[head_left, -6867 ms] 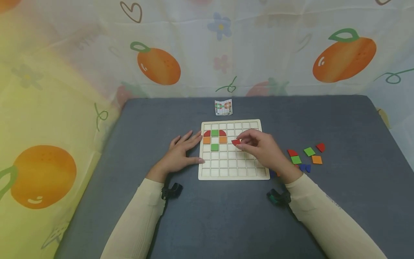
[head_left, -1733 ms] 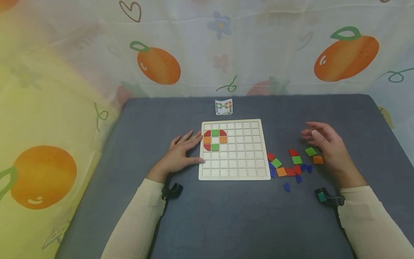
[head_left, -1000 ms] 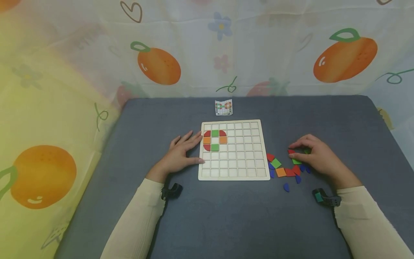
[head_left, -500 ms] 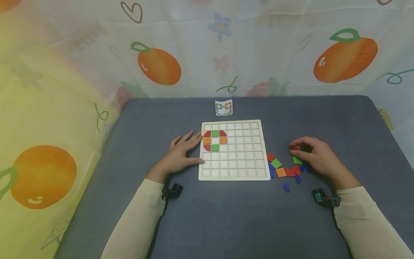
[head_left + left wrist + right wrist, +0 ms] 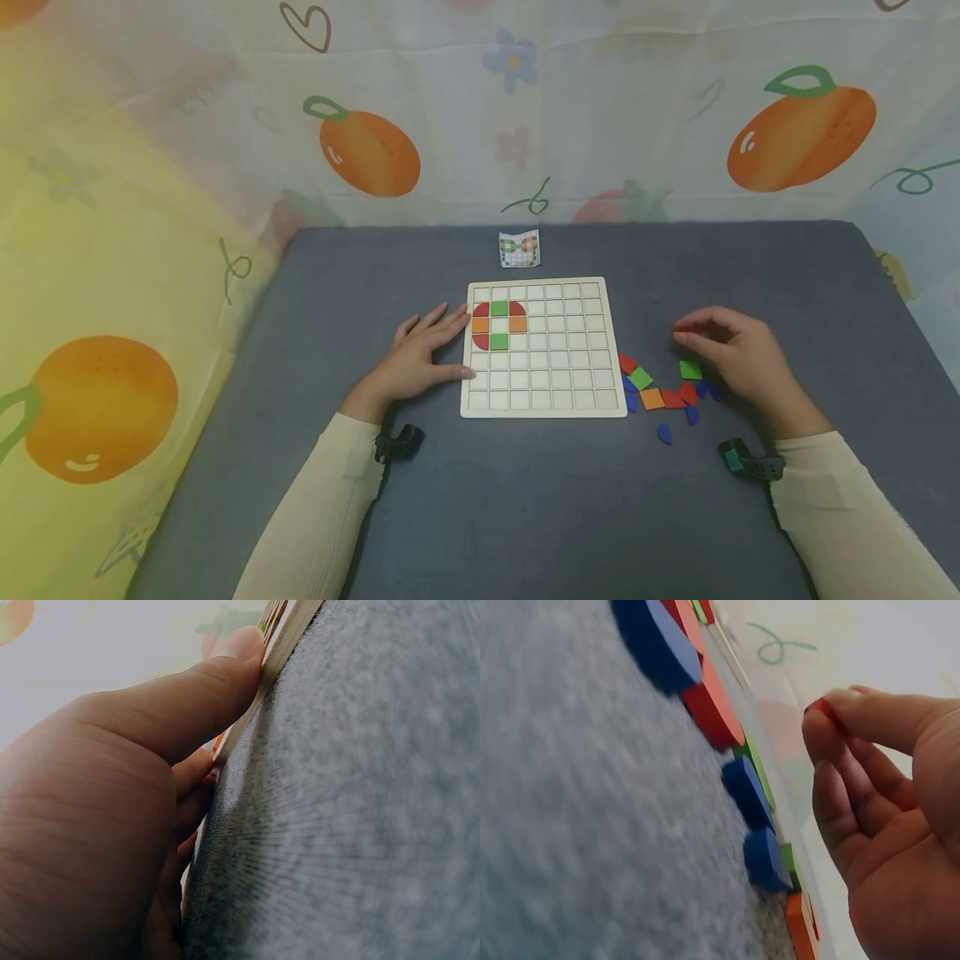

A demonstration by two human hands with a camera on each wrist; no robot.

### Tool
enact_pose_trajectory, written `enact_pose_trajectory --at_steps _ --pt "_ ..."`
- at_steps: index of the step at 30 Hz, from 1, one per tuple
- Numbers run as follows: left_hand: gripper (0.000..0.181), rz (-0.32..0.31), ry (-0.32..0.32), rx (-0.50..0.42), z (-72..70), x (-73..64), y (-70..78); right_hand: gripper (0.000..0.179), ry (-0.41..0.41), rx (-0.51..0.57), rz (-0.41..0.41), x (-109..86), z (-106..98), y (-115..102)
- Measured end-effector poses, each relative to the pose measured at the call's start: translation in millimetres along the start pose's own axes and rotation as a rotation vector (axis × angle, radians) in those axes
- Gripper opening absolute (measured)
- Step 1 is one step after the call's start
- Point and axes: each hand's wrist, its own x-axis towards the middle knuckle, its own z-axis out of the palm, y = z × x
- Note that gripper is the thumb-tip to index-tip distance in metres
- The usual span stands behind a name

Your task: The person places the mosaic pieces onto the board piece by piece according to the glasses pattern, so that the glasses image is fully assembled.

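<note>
A pale wooden grid board (image 5: 553, 402) lies mid-table, with red quarter-rounds, green squares and orange squares set in its upper left cells. My left hand (image 5: 420, 358) rests at the board's left edge, fingers spread and straight, the thumb (image 5: 217, 679) lying on the rim in the left wrist view. Right of the board, my right hand (image 5: 738, 358) pinches a red tile (image 5: 683, 330) between thumb and fingertips. In the right wrist view that red tile (image 5: 825, 709) shows only a small corner, raised above the loose pieces; the rest is hidden by the fingers.
Loose tiles lie between board and right hand: a green square (image 5: 690, 370), an orange square (image 5: 652, 399), red pieces (image 5: 672, 399) and several blue pieces, one blue piece (image 5: 664, 434) nearer the front. A small printed card (image 5: 519, 249) stands behind the board.
A red quarter-round has joined the board's left column since the earliest frame. The right hand has come back to the loose tiles, pinched a red one and lifted it. The left hand stays put.
</note>
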Motion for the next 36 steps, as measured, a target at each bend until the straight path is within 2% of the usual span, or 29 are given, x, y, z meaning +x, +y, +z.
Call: enact_pose_trajectory --at_steps 21,29,36 --pt "0.099 0.005 -0.003 -0.006 -0.1 0.5 0.5 0.020 -0.134 0.205 0.014 1.8 19 -28" --pt "0.099 0.002 -0.001 -0.009 0.6 0.3 -1.2 0.021 -0.150 0.308 -0.009 4.4 28 -35" --pt "0.099 -0.002 -0.009 -0.002 0.6 0.5 -1.2 0.023 -0.162 0.338 0.026 9.1 35 -46"
